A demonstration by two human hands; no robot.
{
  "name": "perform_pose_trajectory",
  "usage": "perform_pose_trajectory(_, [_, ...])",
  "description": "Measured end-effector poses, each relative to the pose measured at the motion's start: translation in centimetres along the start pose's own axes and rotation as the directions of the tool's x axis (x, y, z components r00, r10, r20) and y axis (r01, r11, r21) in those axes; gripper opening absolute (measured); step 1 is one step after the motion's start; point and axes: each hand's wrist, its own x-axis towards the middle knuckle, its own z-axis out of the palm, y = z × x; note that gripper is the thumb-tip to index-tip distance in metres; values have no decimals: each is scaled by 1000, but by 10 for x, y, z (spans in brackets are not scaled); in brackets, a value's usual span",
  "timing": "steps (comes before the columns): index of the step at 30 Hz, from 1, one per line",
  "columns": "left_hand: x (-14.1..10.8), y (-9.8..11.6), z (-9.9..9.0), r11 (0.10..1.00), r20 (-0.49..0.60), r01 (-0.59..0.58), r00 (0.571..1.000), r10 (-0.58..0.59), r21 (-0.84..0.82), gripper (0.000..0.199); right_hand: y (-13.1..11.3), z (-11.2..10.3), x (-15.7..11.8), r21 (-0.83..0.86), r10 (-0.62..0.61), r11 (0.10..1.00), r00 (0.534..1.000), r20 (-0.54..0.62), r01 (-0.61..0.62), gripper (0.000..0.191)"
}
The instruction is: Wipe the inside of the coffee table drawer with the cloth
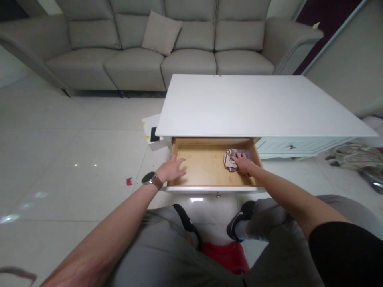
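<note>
Head view: our right hand (243, 164) is on the cloth (229, 161), grip unclear; our left hand (171, 169), splayed empty, lies farther away.

The single view comes from the person's head. It faces forward and downward, above the grey trousers (161, 247) at the near side, looking closely into the wooden drawer (203, 163), while the grey sofa (191, 65) stands far.
</note>
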Motion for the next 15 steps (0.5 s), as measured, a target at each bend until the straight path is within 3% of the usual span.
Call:
perform_pose_trajectory(3, [9, -30, 12, 996, 85, 84, 993, -81, -41, 81, -8, 1, -4, -11, 3, 1000, 999, 37, -3, 88])
perform_pose_trajectory(6, [17, -36, 29, 990, 216, 142, 967, -132, -29, 83, -11, 3, -10, -21, 10, 1000, 997, 70, -8, 91])
perform_pose_trajectory(9, [25, -37, 37, 985, 222, 173, 960, -170, 8, 75, -13, 8, -15, -13, 26, 1000, 997, 75, -25, 94])
perform_pose_trajectory(15, [38, -46, 42, 990, 241, 137, 961, -138, 23, 63, -16, 13, -18, 18, 71, 997, 997, 42, -72, 96])
